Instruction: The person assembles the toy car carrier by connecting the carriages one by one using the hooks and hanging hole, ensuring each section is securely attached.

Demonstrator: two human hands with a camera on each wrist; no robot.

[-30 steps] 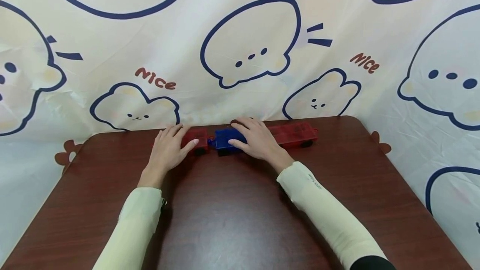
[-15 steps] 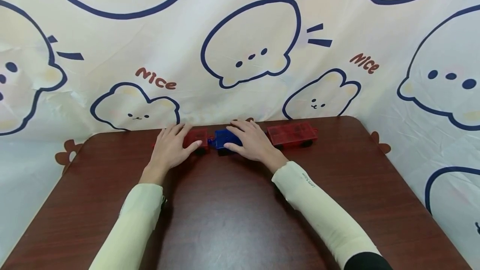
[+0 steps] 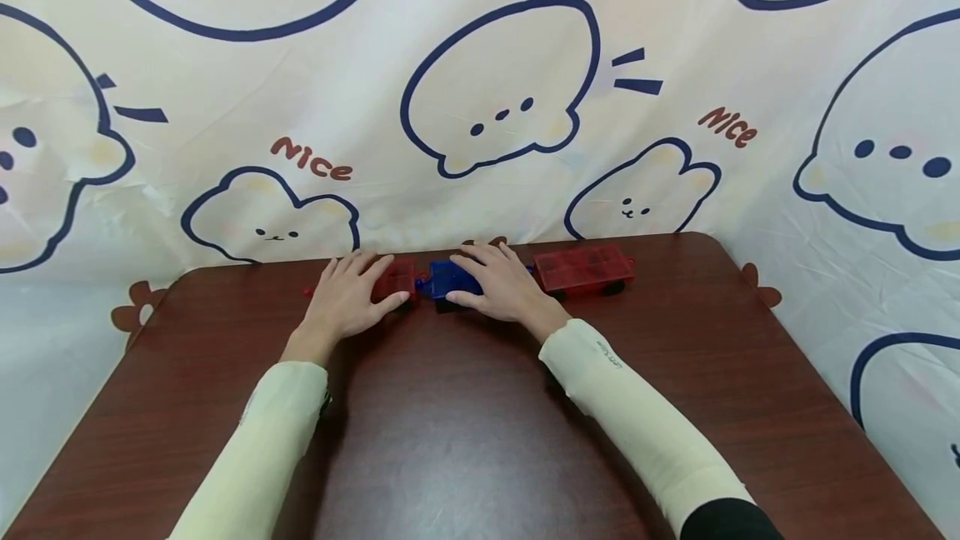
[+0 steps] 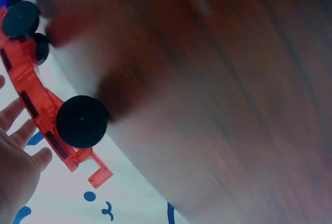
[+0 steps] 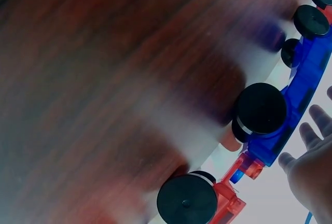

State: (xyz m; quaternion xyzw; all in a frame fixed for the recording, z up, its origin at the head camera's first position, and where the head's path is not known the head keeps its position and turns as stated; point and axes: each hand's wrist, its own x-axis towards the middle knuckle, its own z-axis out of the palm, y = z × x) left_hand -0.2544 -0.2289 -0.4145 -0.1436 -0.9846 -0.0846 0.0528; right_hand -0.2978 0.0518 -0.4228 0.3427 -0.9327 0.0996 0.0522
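The left hand [image 3: 345,294] spans a red car [image 3: 401,275], the right hand [image 3: 504,283] a blue car [image 3: 453,275], fingers spread apart, along the far edge of the counter [image 3: 420,423], below "Nice" lettering [image 3: 311,159].

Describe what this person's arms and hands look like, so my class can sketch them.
The left sleeve and right sleeve are pale yellow-green. The right one has small dark lettering near its cuff and meets black material farther up. Something dark, too small to identify, shows by the left cuff. The left hand and right hand wear no gloves.
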